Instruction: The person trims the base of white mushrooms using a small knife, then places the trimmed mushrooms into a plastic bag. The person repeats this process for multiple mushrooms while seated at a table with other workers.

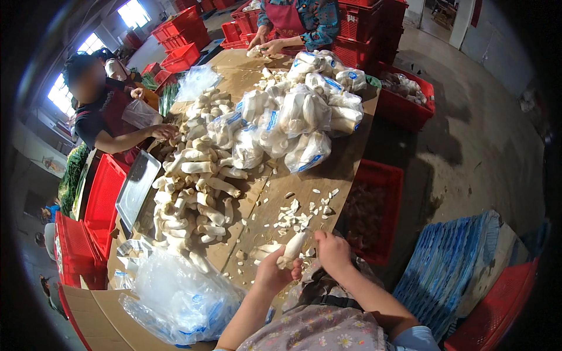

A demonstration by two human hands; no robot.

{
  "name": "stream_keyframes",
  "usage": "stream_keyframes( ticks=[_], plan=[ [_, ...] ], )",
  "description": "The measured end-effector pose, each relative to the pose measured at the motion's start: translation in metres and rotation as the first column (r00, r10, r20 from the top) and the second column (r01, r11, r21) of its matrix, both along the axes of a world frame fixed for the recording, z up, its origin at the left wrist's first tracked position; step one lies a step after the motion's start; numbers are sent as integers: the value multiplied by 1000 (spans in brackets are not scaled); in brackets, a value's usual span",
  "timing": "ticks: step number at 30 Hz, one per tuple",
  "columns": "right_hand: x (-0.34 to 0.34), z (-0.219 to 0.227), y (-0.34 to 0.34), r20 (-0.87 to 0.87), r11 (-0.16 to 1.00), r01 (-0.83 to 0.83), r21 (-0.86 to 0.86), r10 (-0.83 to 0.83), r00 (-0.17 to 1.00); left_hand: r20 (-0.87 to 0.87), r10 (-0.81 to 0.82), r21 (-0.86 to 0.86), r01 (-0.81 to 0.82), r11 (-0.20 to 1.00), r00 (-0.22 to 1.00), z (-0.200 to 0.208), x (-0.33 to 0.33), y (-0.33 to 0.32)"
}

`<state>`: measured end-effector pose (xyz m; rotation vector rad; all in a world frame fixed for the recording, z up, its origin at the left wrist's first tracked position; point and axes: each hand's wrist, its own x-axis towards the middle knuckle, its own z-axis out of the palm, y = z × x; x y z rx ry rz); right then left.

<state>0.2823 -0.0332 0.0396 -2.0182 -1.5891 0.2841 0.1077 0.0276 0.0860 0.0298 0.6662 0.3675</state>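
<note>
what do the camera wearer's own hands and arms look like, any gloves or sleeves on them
The left grip and right grip are ungloved human hands, with no ring or watch visible. Both forearms are bare. A pale blue sleeve shows on the right arm at the lower edge; too little shows on the left to describe.

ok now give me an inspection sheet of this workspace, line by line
Surface: cardboard-covered table, strewn with pale trimmings
Job's things: loose mushrooms heaped at left; bagged mushrooms piled toward the far end
Clutter: crumpled plastic bags at near left; metal tray at the left edge
Hands: left hand holds a mushroom; right hand close beside it, contents unclear
Cables: nothing seen
Surroundings: red crates, co-workers, concrete floor
</note>
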Motion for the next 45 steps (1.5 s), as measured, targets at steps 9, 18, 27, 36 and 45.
stream_keyframes(
  ticks=[9, 18, 27, 36, 45],
  plan=[
    [-4, 1, -2, -143, 1000, -11, 7, 12, 990, -122, 127, -83, -137, 987, 984, 2, 11, 5],
    [-2, -31, -9, -133, 983, -51, -179, 28, 991, -34, 502, 482, -426, 766, 864, 16, 1, 126],
    [-1, -14, -9, -144, 943, -50, -328, 2, 990, -103, 598, 836, -257, 485, 795, 49, 13, 142],
    [3, -17, -18, -164, 958, -30, -284, -18, 986, -674, 584, 538, 842, -32, 453, -26, -20, 89],
    [-8, -33, -16, -168, 958, -119, -260, 76, 983, -828, 497, 145, 955, -258, 260, -59, -44, 41]
  ],
)
